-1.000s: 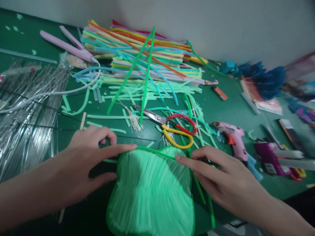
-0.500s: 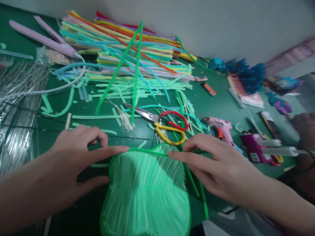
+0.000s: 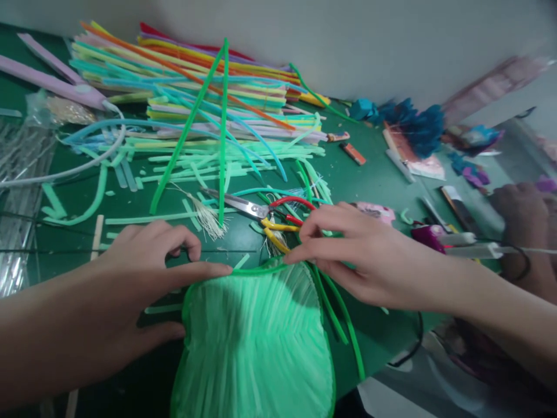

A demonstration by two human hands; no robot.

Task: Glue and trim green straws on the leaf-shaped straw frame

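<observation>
A light green panel of fuzzy pipe cleaners (image 3: 256, 342), edged in darker green, lies at the front with its lower end out of frame. My left hand (image 3: 148, 278) is at its upper left corner. Its index finger is stretched along the top and presses the edging; the thumb, well apart, touches the left side. At the top right, my right hand (image 3: 348, 249) pinches the dark green pipe cleaner edging (image 3: 272, 269) with fingertips together. Green pipe cleaner ends (image 3: 348, 307) trail below this hand. Scissors (image 3: 248, 206) with red and yellow handles lie just beyond, partly hidden behind it.
Bundles of coloured pipe cleaners (image 3: 183, 87) lie across the back of the green table (image 3: 361, 186). A pink hair straightener (image 3: 61, 84) is at the left. A pink glue gun (image 3: 376, 212) lies behind my right forearm. Another person's hand (image 3: 522, 215) is at the far right.
My right hand has moved up and left along the top edge, now covering part of the scissor handles. The left hand keeps pressing the edge. The whole view has shifted slightly.
</observation>
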